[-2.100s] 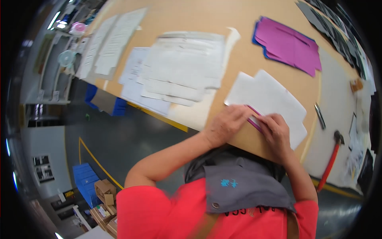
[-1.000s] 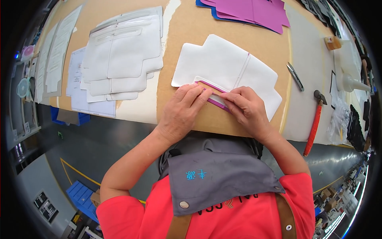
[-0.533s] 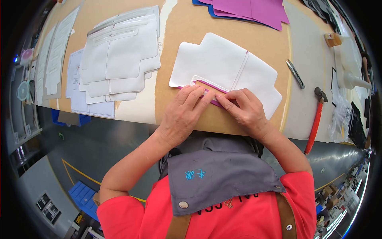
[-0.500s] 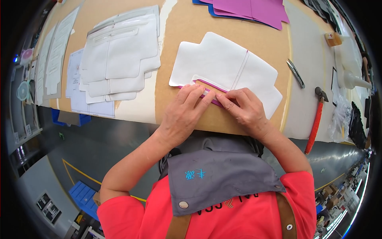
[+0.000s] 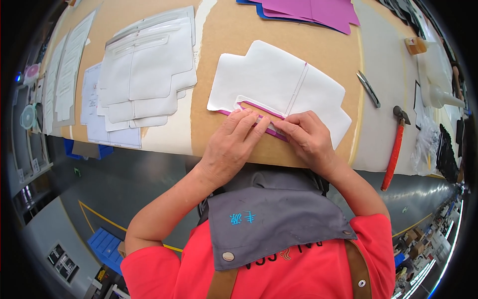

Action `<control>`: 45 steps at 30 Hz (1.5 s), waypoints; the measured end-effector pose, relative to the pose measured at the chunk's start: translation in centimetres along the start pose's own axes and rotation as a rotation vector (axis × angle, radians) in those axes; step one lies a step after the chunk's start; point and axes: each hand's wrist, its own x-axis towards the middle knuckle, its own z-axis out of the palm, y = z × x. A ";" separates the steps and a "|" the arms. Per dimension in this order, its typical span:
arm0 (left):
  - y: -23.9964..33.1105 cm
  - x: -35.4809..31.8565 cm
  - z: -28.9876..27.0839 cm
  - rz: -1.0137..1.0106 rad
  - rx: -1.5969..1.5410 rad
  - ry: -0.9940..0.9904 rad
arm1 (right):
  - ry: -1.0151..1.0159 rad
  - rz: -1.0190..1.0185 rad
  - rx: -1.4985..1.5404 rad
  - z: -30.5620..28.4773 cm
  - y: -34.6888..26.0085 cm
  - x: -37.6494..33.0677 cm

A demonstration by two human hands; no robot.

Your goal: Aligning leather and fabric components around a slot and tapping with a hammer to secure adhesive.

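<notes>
In front of me lies a white stepped panel [image 5: 269, 74] with purple edging and a faint line across it. Near its lower edge is a long slot [image 5: 259, 110] bordered in purple, with brown board showing through. The fingers of my left hand [image 5: 233, 142] are bent close together on the purple strip [image 5: 277, 134] below the slot; its thumb is hidden. My right hand [image 5: 309, 137] is closed at the slot's right end, thumb and forefinger pinching the purple-edged border. The fingertips of both hands are close together, and what lies under them is partly covered.
White cut panels [image 5: 149, 70] are stacked at the left over printed sheets [image 5: 94, 99]. Purple sheets [image 5: 308, 12] lie at the far edge. To the right are a snips-like cutter [image 5: 368, 88], a red-handled hammer [image 5: 395, 149], an amber bottle [image 5: 415, 46] and a clear plastic bag [image 5: 425, 144].
My right hand has shifted slightly right along the slot's border, its thumb drawing away from the left fingertips. My left hand stays on the strip. The whole view has shifted slightly.
</notes>
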 end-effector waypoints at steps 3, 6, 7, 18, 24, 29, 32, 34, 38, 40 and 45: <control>-0.2 -0.2 0.0 0.009 -0.005 -0.021 | -0.020 -0.045 -0.054 -0.2 0.0 0.0; -0.1 0.0 -0.2 0.028 0.046 -0.004 | -0.036 -0.103 -0.102 -0.4 -0.2 0.2; 0.0 0.0 -0.1 0.028 0.047 -0.005 | -0.039 -0.134 -0.125 -0.5 -0.3 0.2; 0.9 0.1 0.1 0.046 0.029 0.018 | 0.001 0.072 0.002 -0.6 -0.6 0.2; 0.8 0.1 0.1 0.026 -0.016 -0.006 | -0.006 0.104 0.059 -0.9 -0.4 -0.5; 0.6 0.0 0.3 0.028 -0.053 -0.006 | -0.016 0.022 -0.001 -1.1 0.0 -1.0; 0.6 0.0 0.3 0.031 -0.076 -0.002 | -0.039 -0.018 -0.017 -1.1 0.1 -1.2; 0.5 0.0 0.3 0.033 -0.085 -0.004 | -0.051 -0.073 -0.059 -1.1 0.2 -1.2; 0.4 -0.1 0.4 0.047 -0.079 0.002 | -0.057 -0.134 -0.114 -1.3 -0.1 -1.1; 0.3 -0.2 0.5 0.048 -0.082 0.002 | -0.070 -0.156 -0.152 -1.3 -0.3 -1.1; 0.2 -0.2 0.5 0.063 -0.085 -0.002 | -0.061 -0.179 -0.182 -1.2 -0.2 -1.1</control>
